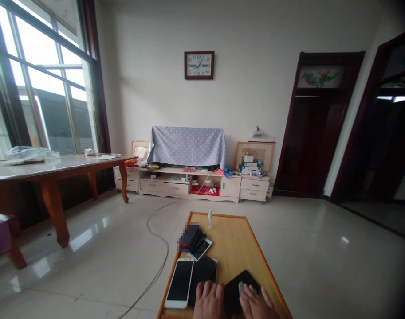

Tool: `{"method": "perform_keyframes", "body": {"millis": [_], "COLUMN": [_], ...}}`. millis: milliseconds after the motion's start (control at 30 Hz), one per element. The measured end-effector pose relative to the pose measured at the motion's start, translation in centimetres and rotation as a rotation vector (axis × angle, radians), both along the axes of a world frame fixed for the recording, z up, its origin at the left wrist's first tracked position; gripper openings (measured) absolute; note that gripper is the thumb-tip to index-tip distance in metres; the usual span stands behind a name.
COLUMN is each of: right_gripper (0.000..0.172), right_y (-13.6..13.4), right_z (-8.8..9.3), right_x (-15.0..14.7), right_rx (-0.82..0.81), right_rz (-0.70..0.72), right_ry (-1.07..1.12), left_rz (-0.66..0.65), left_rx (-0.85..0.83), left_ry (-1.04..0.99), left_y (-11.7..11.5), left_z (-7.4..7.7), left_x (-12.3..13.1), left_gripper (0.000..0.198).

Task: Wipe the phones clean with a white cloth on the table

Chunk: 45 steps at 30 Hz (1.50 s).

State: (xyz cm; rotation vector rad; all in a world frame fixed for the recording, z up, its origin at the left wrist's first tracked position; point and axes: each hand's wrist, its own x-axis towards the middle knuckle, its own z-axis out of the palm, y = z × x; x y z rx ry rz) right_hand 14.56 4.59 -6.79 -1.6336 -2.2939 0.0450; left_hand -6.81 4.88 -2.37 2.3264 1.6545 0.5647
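My left hand (pixel 209 302) is at the near end of the low wooden table, its fingers bent and held together. It lies against the left side of a flat black object (pixel 231 293), possibly a tablet or case; the thumb is hidden. On top of that object rests my right hand (pixel 255 305), with a small pale, shiny scrap (pixel 241 286) under its fingertips. Left of my left hand is a white smartphone (pixel 179 280) with a dark screen. Between them lies a dark flat sheet or device (pixel 202 271), its near part covered by my hand.
Farther up the wooden table (pixel 232 230) are another white phone (pixel 201 250), a blurred-out dark stack (pixel 190 237) and a small spray bottle (pixel 210 219). A cable (pixel 167 252) runs over the floor at left. A dining table (pixel 65 166) and TV cabinet (pixel 175 188) stand beyond.
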Motion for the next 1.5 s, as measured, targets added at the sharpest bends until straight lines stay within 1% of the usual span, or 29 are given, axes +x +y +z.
{"method": "perform_keyframes", "body": {"millis": [67, 100, 167, 233, 267, 300, 367, 467, 500, 533, 567, 667, 700, 733, 767, 800, 900, 933, 967, 1000, 1067, 1133, 1167, 1200, 1267, 1367, 1400, 1433, 1500], "right_gripper": [0.048, 0.049, 0.05, 0.047, 0.044, 0.043, 0.044, 0.049, 0.051, 0.051, 0.051, 0.048, 0.047, 0.047, 0.048, 0.049, 0.053, 0.054, 0.054, 0.053, 0.047, 0.043, 0.043, 0.043, 0.045, 0.049, 0.05, 0.05, 0.05], "right_y": [-0.2, -0.2, -0.4, -0.5, -0.5, -0.5, -0.4, -0.1, -0.1, -0.1, -0.2, -0.7, -0.7, -0.7, -0.5, -0.2, 0.7, 0.9, 1.0, 1.0, 0.6, 0.2, 0.1, 0.2, 0.6, 1.5, 1.6, 1.6, 1.1], "right_z": [1.4, 1.7, 1.6, 1.2, 1.1, 1.2, 2.0, 3.5, 3.8, 3.9, 3.9, 3.5, 3.5, 3.6, 3.8, 4.0, 4.4, 4.4, 4.3, 4.1, 3.9, 4.1, 4.3, 4.6, 5.1, 5.2, 5.0, 4.8, 4.3], "right_x": [0.3, -0.1, -1.4, -2.7, -3.0, -3.0, -2.3, -1.1, -1.2, -1.5, -2.1, -4.1, -4.3, -4.3, -4.0, -3.5, -2.1, -2.0, -2.3, -2.8, -4.2, -5.3, -5.4, -5.3, -4.4, -3.1, -3.0, -3.2, -4.2], "right_rx": [-0.034, -0.047, -0.067, -0.07, -0.063, -0.056, -0.042, -0.066, -0.085, -0.103, -0.124, -0.188, -0.202, -0.202, -0.185, -0.155, -0.073, -0.067, -0.075, -0.093, -0.138, -0.171, -0.175, -0.167, -0.131, -0.081, -0.08, -0.088, -0.137], "right_rz": [-0.13, -0.146, -0.065, 0.089, 0.141, 0.153, 0.06, -0.182, -0.221, -0.216, -0.17, 0.08, 0.143, 0.161, 0.132, 0.063, -0.215, -0.26, -0.255, -0.203, -0.009, 0.17, 0.214, 0.22, 0.12, -0.147, -0.2, -0.207, -0.108], "right_ry": [-0.014, -0.02, -0.024, -0.014, -0.001, 0.013, 0.035, 0.007, -0.003, -0.003, 0.006, 0.045, 0.051, 0.056, 0.058, 0.058, 0.034, 0.029, 0.028, 0.032, 0.046, 0.061, 0.069, 0.078, 0.089, 0.071, 0.063, 0.057, 0.053], "left_rz": [-0.019, -0.02, -0.006, -0.009, -0.007, -0.007, 0.004, -0.002, -0.009, -0.005, -0.002, 0.008, 0.014, 0.017, 0.016, 0.014, -0.014, -0.023, -0.02, -0.013, 0.014, 0.034, 0.036, 0.037, 0.03, -0.005, -0.013, -0.011, 0.008], "left_rx": [-0.035, -0.036, -0.018, -0.008, -0.005, -0.003, -0.003, -0.022, -0.029, -0.026, -0.02, 0.008, 0.013, 0.011, 0.005, -0.003, -0.019, -0.014, -0.004, 0.008, 0.036, 0.056, 0.063, 0.071, 0.082, 0.086, 0.087, 0.095, 0.112], "left_ry": [-0.017, -0.026, -0.039, -0.038, -0.037, -0.035, -0.034, -0.021, -0.012, -0.006, 0.002, 0.029, 0.034, 0.036, 0.034, 0.027, 0.001, -0.002, 0.0, 0.007, 0.023, 0.028, 0.025, 0.017, -0.007, -0.021, -0.022, -0.025, -0.035], "left_y": [-0.3, -0.3, -0.2, 0.0, 0.0, 0.0, -0.2, -0.6, -0.6, -0.7, -0.7, -0.5, -0.5, -0.5, -0.5, -0.5, -0.5, -0.4, -0.3, -0.1, 0.1, 0.3, 0.3, 0.3, 0.2, 0.2, 0.2, 0.2, 0.2], "left_z": [0.6, 0.6, 0.3, 0.0, -0.1, 0.0, 0.5, 1.4, 1.6, 1.7, 1.7, 1.3, 1.2, 1.2, 1.2, 1.3, 1.4, 1.2, 1.0, 0.7, 0.1, -0.5, -0.7, -0.8, -0.8, -0.8, -0.8, -0.8, -0.7], "left_x": [0.0, -0.1, -0.1, -0.1, -0.1, 0.0, 0.1, 0.2, 0.2, 0.3, 0.3, 0.3, 0.3, 0.3, 0.3, 0.3, 0.2, 0.2, 0.2, 0.2, 0.2, 0.3, 0.3, 0.3, 0.3, 0.2, 0.2, 0.2, 0.2], "left_gripper": [0.058, 0.059, 0.052, 0.045, 0.043, 0.043, 0.049, 0.065, 0.067, 0.065, 0.06, 0.043, 0.04, 0.04, 0.043, 0.048, 0.067, 0.068, 0.065, 0.061, 0.049, 0.043, 0.043, 0.043, 0.049, 0.066, 0.067, 0.065, 0.054]}}
